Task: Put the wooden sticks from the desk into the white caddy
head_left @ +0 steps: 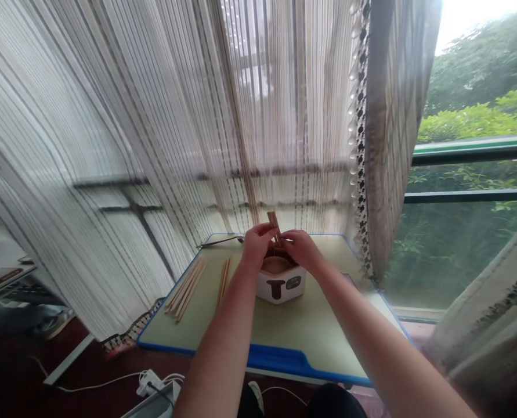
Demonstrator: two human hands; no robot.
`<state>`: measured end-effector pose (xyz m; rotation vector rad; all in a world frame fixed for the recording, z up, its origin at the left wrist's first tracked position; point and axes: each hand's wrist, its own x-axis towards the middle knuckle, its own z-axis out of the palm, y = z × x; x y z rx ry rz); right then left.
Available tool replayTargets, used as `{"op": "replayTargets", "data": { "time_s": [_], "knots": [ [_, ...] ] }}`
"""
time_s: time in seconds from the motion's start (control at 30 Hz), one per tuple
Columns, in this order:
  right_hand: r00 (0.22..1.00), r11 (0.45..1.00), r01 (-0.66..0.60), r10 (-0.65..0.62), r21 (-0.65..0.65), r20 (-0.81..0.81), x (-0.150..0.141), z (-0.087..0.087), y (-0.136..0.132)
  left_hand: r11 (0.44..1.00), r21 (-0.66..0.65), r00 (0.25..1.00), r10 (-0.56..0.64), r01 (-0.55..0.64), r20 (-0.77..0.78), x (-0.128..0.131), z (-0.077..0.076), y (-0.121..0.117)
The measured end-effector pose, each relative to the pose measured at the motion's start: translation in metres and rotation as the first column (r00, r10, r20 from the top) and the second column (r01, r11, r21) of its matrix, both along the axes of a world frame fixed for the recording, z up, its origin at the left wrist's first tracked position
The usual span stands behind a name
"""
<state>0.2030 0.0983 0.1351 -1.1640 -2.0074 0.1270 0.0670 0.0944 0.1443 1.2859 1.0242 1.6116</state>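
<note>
My left hand (259, 241) is closed around a small bunch of wooden chopsticks (273, 223), whose tops stick up above the fingers. My right hand (297, 245) pinches near the lower part of the same bunch, over a white box (267, 292). The box has a brown inside and a dark brown print on its front. How far the chopsticks reach into it is hidden by the hands. Left of the box lie a few more chopsticks (224, 278), partly behind my left forearm. A larger fanned pile of chopsticks (186, 287) lies farther left.
All this rests on a pale table (279, 331) with a blue rim. A metal utensil (219, 241) lies at its back left. Striped curtains (175, 116) hang right behind the table. A power strip (149, 383) with cables is on the floor.
</note>
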Motion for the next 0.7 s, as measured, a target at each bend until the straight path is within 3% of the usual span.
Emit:
{"op": "replayTargets", "data": {
  "time_s": [0.57,0.7],
  "knots": [
    [0.999,0.994,-0.034,0.032,-0.103,-0.024,0.0020,0.0010,0.0040,1.000,-0.014,1.000,-0.017,0.017,-0.021,-0.0060,0.0037,0.0043],
    [0.998,0.991,-0.064,0.061,-0.114,-0.024,0.0020,-0.0017,0.0064,0.995,-0.043,0.996,-0.090,0.090,0.004,-0.0088,0.0026,0.0005]
  ]
}}
